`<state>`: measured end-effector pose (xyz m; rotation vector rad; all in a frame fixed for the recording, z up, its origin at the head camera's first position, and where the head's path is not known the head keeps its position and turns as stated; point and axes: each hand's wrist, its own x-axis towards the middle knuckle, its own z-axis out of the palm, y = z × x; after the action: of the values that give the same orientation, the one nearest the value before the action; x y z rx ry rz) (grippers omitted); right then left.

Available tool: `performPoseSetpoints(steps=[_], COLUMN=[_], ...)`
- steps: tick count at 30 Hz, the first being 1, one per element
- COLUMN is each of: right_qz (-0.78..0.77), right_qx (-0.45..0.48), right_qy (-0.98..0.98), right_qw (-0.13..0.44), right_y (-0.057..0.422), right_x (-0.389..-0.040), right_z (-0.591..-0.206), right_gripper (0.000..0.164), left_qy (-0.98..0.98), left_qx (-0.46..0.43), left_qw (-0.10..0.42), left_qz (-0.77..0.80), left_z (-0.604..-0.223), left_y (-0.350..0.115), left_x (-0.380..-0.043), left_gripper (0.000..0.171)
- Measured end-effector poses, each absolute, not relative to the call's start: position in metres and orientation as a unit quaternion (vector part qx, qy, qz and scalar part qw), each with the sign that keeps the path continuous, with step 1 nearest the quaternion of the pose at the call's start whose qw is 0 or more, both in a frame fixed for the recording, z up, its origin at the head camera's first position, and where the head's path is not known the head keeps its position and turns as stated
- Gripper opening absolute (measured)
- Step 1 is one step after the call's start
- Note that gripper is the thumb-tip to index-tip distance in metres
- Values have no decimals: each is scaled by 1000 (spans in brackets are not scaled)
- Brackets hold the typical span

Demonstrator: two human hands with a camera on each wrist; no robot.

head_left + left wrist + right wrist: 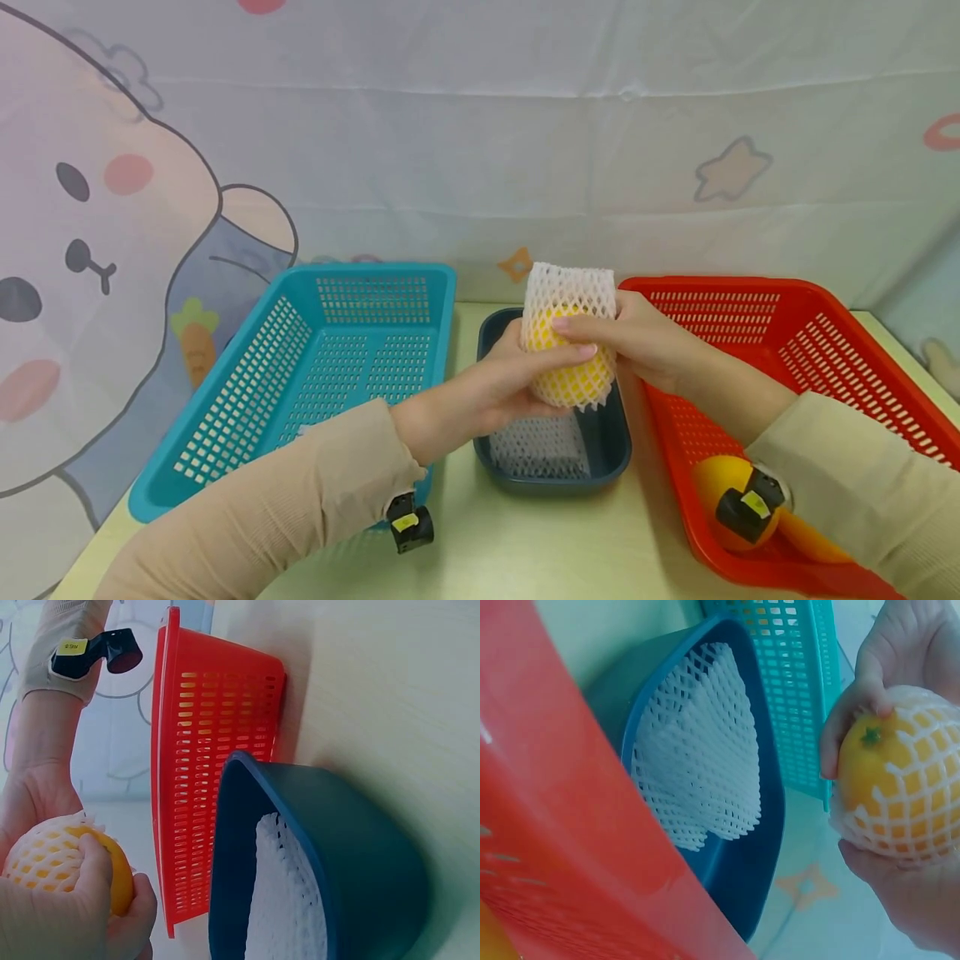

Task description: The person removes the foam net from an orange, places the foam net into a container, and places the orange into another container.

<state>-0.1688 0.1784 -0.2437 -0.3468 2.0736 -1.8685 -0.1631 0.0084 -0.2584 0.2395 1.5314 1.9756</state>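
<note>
A yellow-orange fruit, an orange with a green stem end (871, 736), sits inside a white foam net sleeve (572, 287), raised above the dark blue bin (619, 433). My left hand (510, 377) holds the wrapped orange from the left and below, its thumb across the front of the net. From the right, my right hand (648, 343) grips the same net and fruit, with its thumb on the front. In the right wrist view the stem end is bare of net, while the sleeve's empty part extends above the fruit in the head view.
More white foam nets (697, 742) lie in the dark blue bin. On the left stands a teal basket (442, 333) with a small white piece partly hidden by my sleeve. A red basket (675, 492) on the right holds oranges (723, 475). A printed cloth (480, 150) hangs behind.
</note>
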Motion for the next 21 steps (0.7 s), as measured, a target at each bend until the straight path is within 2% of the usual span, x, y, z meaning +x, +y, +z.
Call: performPoseSetpoints(steps=[11,21], right_qz=[-661,-676], right_qx=[-110,-73], right_qy=[736,729], right_qw=[100,75], right_y=[176,174], right_x=[-169,-169], right_z=[-243,-238], right_gripper=[35,36], left_qy=[590,589], left_qx=[72,88], left_qw=[296,300], left_qz=[748,745], left_z=[-259,-260], left_y=[9,9], left_x=[-163,-161], left_gripper=[53,47])
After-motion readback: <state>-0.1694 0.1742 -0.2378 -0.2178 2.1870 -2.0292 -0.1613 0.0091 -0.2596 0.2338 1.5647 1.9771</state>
